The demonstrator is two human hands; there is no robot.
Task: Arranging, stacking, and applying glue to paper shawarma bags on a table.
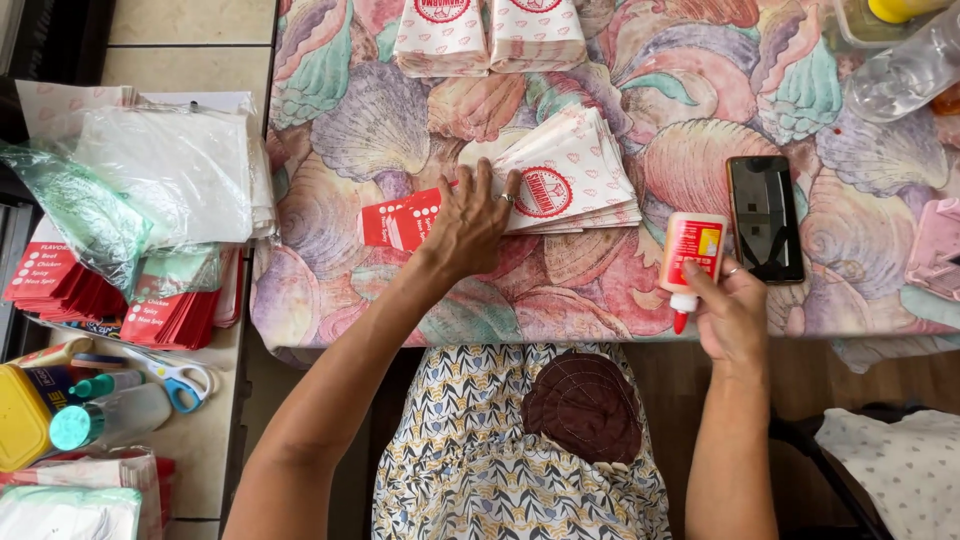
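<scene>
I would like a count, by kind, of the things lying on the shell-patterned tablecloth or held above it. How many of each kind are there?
Stacks of white paper bags: 3, two at the back and one fanned under the left hand
Red cards: 1 bunch
Glue bottle, in the right hand: 1
Phone: 1
Clear plastic bottle: 1
Total: 7

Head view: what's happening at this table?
A person sits at a shell-patterned tablecloth. The left hand presses on a fanned stack of white paper bags with red round prints, beside a red printed card. The right hand holds a white glue bottle with a red label, tip down, next to a black smartphone.
</scene>
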